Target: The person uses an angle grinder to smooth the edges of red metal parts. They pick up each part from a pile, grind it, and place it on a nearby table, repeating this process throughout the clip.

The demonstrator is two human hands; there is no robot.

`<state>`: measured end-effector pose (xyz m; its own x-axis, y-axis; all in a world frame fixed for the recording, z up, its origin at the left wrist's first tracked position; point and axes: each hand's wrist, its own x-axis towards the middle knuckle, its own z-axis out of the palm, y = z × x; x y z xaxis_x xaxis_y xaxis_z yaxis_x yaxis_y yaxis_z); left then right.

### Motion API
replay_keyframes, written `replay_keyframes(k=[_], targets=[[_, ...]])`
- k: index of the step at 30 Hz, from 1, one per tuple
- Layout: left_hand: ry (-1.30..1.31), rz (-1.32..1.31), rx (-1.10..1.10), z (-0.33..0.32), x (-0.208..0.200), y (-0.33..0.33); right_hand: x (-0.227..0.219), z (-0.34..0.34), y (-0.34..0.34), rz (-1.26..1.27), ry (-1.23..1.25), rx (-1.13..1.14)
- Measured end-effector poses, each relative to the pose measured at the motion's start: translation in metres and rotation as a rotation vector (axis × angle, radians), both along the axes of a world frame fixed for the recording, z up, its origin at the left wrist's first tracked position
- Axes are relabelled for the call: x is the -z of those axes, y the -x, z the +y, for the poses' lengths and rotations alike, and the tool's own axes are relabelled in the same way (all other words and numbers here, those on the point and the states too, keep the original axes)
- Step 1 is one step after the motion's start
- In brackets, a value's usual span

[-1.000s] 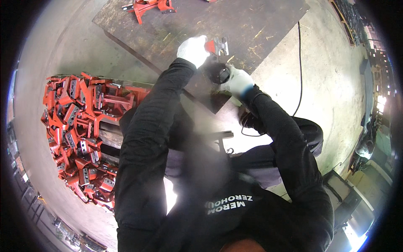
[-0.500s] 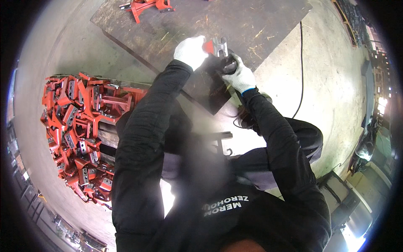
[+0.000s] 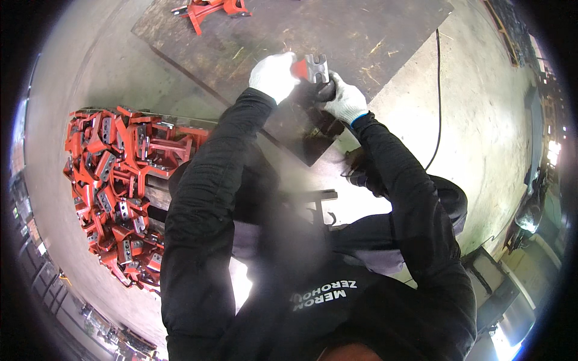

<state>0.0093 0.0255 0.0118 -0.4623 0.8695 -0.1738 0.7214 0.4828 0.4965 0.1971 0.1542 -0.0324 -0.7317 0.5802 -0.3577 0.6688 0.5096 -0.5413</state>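
Over the dark metal plate (image 3: 283, 36), my white-gloved left hand (image 3: 273, 76) grips a red metal bracket with a bare, forked end (image 3: 316, 68). My gloved right hand (image 3: 346, 100) is closed around a dark hand-held tool (image 3: 326, 92), which looks like a power tool. It sits right up against the near side of the bracket's forked end. Where the two meet is dark and partly hidden, so contact cannot be told.
Another red bracket (image 3: 211, 9) lies at the plate's far left. A big pile of red brackets (image 3: 114, 180) stands on wood to my left. A black cable (image 3: 439, 102) runs across the concrete floor at right. Equipment (image 3: 503, 289) stands at lower right.
My right hand has turned slightly around the tool, its forearm shifting a little to the right. The left hand and bracket stay nearly in place.
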Motion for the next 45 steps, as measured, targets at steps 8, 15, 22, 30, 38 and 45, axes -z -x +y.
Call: replay_keyframes(k=[8, 15, 22, 30, 38, 45], targets=[[-0.002, 0.008, 0.009, -0.002, 0.000, 0.000, 0.015, 0.016, 0.006, -0.018, -0.015, -0.022], [-0.014, 0.018, 0.012, -0.002, 0.005, 0.002, 0.045, 0.037, 0.023, 0.057, -0.106, 0.053], [-0.018, 0.024, 0.026, -0.002, 0.008, 0.004, 0.044, 0.048, 0.033, 0.060, -0.124, -0.049], [-0.017, -0.005, 0.015, 0.000, 0.004, 0.003, 0.029, 0.047, 0.031, -0.069, -0.123, -0.174], [-0.062, 0.005, 0.021, -0.003, 0.000, -0.002, 0.008, 0.021, -0.006, 0.132, -0.078, -0.144], [-0.079, -0.035, 0.009, -0.004, 0.001, -0.004, 0.025, 0.007, -0.028, 0.089, -0.030, 0.038]])
